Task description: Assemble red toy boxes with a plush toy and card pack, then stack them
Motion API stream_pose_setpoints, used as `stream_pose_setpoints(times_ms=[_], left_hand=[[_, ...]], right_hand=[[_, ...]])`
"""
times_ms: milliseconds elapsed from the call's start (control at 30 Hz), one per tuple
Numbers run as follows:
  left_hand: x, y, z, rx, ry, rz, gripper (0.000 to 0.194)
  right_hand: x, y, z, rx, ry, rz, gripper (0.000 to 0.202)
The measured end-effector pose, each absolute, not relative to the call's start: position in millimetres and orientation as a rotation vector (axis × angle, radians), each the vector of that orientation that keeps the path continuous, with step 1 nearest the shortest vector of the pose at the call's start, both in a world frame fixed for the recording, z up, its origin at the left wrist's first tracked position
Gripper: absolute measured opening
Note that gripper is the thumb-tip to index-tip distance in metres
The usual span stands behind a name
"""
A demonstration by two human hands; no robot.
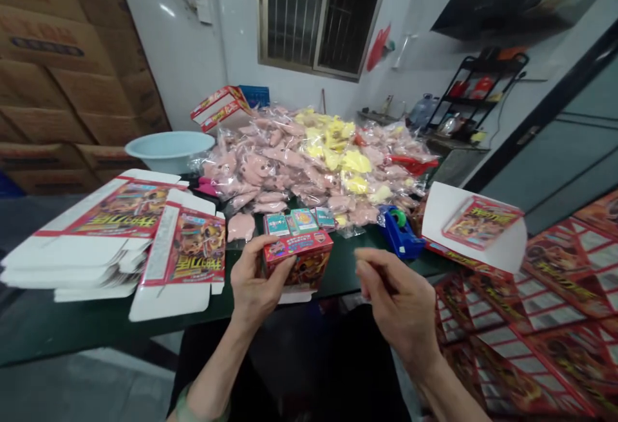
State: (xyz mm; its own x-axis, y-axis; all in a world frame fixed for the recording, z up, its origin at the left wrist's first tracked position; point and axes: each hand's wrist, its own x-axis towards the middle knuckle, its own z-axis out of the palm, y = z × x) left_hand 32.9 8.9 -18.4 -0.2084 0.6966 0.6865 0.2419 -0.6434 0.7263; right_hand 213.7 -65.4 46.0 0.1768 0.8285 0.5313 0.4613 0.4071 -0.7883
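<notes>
My left hand (255,287) grips a small red printed carton (311,258) from its left side, thumb across the near face and fingers over the top. A white flap shows under the carton at the table's front edge. Just beyond it are several small teal card packs (277,224). To the right of the carton and apart from it, my right hand (398,293) is closed with thumb and fingertips together; whatever it may pinch is too small to make out. A blue tape dispenser (403,235) with a green core stands past that hand.
Flattened cartons (188,251) lie stacked on the left of the green table (43,338). Behind are a light blue basin (168,145) and a heap of bagged pink and yellow pieces (290,158). At right, an open-flapped box (434,222) stands beside many finished-looking red cartons (555,345).
</notes>
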Motion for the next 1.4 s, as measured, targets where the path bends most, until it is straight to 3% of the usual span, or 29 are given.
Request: stream_pose_setpoints(times_ms=[100,167,400,767,1100,1400], left_hand=[[33.4,9.1,-16.6,1.726,1.086,1.894,0.035],[33.0,9.3,-14.9,1.753,1.077,1.882,0.035],[27.3,5.8,-6.3,1.914,0.999,1.844,0.036],[17.9,4.5,2.4,2.183,0.972,1.799,0.043],[5.6,12.5,29.7,2.621,0.790,1.235,0.036],[13.4,10.5,31.1,2.454,0.762,1.371,0.035]], right_hand=[[184.6,-60.1,61.2,-1.078,-1.262,0.723,0.065],[174.0,-54.2,61.2,-1.026,-1.164,0.826,0.079],[156.1,-39.6,48.8,-0.997,-1.029,1.012,0.070],[148.0,-37.1,55.7,-1.198,-1.043,0.862,0.069],[155.6,-35.4,43.8,-1.134,-0.956,1.027,0.072],[153.0,-29.1,24.0,-1.243,-0.950,0.897,0.077]])
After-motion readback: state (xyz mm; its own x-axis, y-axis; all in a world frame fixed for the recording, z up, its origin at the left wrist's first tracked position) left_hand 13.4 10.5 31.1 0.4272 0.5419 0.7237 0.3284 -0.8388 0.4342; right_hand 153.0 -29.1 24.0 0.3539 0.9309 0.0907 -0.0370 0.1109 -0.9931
